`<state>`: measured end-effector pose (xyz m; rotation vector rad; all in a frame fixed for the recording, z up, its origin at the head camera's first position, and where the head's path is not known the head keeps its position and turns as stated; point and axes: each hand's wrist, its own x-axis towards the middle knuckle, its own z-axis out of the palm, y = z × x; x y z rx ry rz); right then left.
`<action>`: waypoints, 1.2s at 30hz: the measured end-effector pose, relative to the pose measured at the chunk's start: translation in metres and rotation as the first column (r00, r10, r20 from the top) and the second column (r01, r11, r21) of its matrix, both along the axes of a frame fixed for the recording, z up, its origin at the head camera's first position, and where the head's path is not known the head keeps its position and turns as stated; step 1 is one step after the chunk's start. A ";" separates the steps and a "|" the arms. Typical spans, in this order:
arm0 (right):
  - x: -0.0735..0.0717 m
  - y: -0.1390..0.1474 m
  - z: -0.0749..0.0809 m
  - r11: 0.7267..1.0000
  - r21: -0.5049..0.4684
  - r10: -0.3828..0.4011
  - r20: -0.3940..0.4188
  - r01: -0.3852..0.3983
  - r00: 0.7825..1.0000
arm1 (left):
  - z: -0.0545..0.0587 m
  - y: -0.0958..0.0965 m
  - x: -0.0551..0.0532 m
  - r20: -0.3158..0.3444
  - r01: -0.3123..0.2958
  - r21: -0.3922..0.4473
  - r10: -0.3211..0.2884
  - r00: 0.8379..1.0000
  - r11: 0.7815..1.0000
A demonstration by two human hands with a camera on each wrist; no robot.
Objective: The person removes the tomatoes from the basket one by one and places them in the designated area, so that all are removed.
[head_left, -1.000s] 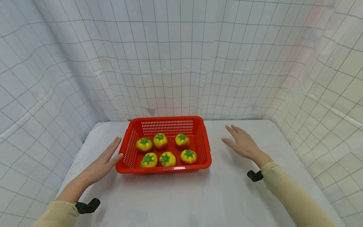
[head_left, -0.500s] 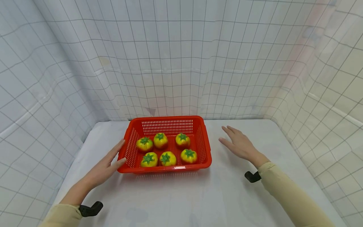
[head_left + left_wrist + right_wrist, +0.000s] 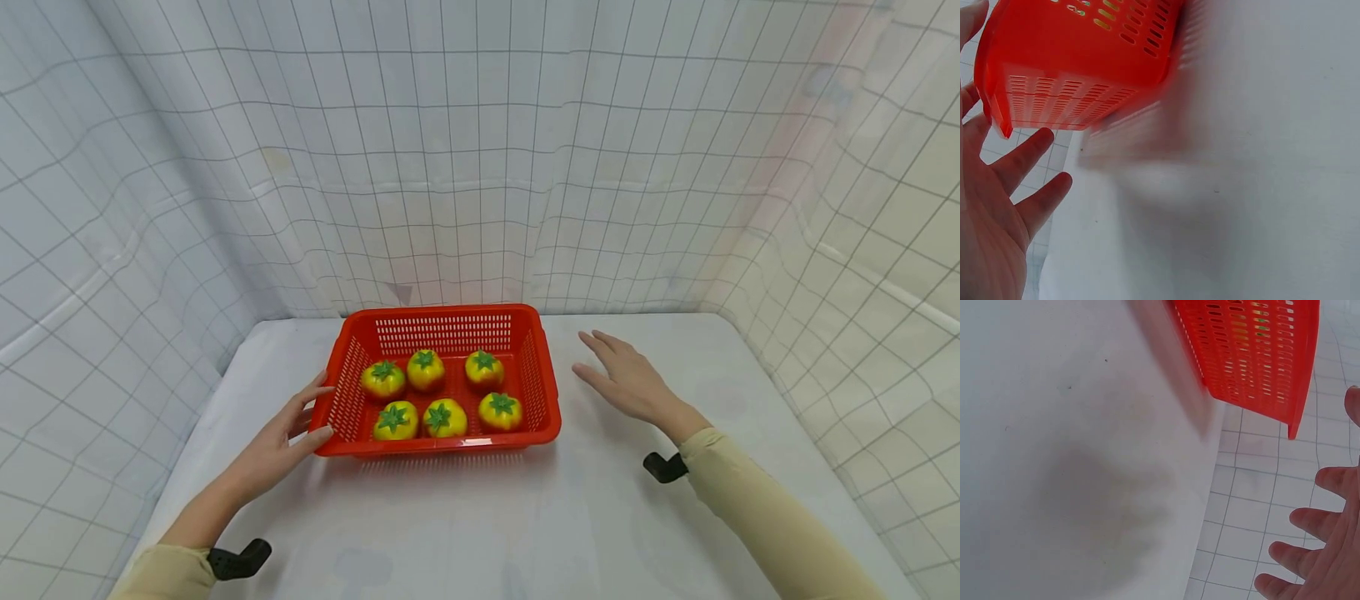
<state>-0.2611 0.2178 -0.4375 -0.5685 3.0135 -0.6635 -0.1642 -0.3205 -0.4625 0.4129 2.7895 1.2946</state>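
Note:
A red plastic basket point(image 3: 442, 448) with slotted walls stands on the white table. Inside it lie several yellow-and-red tomatoes point(image 3: 395, 421) with green leafy tops. My left hand point(image 3: 262, 454) is at the basket's left side, its thumb and forefinger reaching the rim. In the left wrist view its lower fingers point(image 3: 1025, 159) are spread below the rim, outside the wall. To the right of the basket, my right hand point(image 3: 630, 382) hovers with fingers extended and apart from it. The right wrist view shows those fingers point(image 3: 1316, 522) spread, holding nothing, near the basket's end wall point(image 3: 1247, 356).
White cloth point(image 3: 450, 167) with a dark grid hangs behind the table and along both sides. The basket is near the table's back edge. A black wrist device point(image 3: 240, 560) sits at the left cuff, another black device point(image 3: 665, 467) at the right.
My left hand has moved a little right, up to the basket's left rim, and its fingers have bent slightly. My right hand has drifted left toward the basket.

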 end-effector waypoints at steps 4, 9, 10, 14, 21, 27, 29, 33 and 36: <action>0.001 -0.004 0.003 1.000 -0.017 0.007 0.001 -0.007 1.000 | -0.005 -0.003 0.000 -0.019 -0.001 0.051 0.002 1.000 0.999; 0.000 -0.010 0.010 0.999 -0.044 0.028 -0.001 -0.028 1.000 | -0.010 -0.003 -0.001 -0.011 0.015 0.147 -0.014 1.000 0.989; 0.000 -0.011 0.013 0.998 -0.048 0.034 -0.001 -0.034 0.999 | -0.011 -0.002 -0.001 -0.008 0.016 0.165 -0.015 1.000 0.986; -0.003 -0.019 0.023 0.995 -0.066 0.073 -0.009 -0.073 0.997 | -0.014 0.001 -0.001 -0.008 0.016 0.215 -0.015 1.000 0.976; -0.010 -0.035 0.045 0.985 -0.085 0.151 -0.005 -0.151 0.989 | -0.017 0.007 0.003 -0.012 -0.009 0.227 0.012 1.000 0.974; -0.019 -0.054 0.063 0.974 -0.084 0.214 0.029 -0.211 0.976 | -0.021 0.010 0.004 0.003 -0.020 0.280 0.020 1.000 0.960; -0.023 -0.060 0.068 0.970 -0.088 0.232 0.048 -0.227 0.971 | -0.023 0.011 0.004 0.003 -0.025 0.287 0.025 1.000 0.958; -0.029 -0.072 0.077 0.959 -0.102 0.271 0.081 -0.263 0.959 | -0.025 0.012 0.003 0.002 -0.029 0.307 0.030 1.000 0.951; -0.034 -0.081 0.082 0.950 -0.099 0.307 0.104 -0.298 0.946 | -0.027 0.013 0.003 0.002 -0.026 0.332 0.027 1.000 0.943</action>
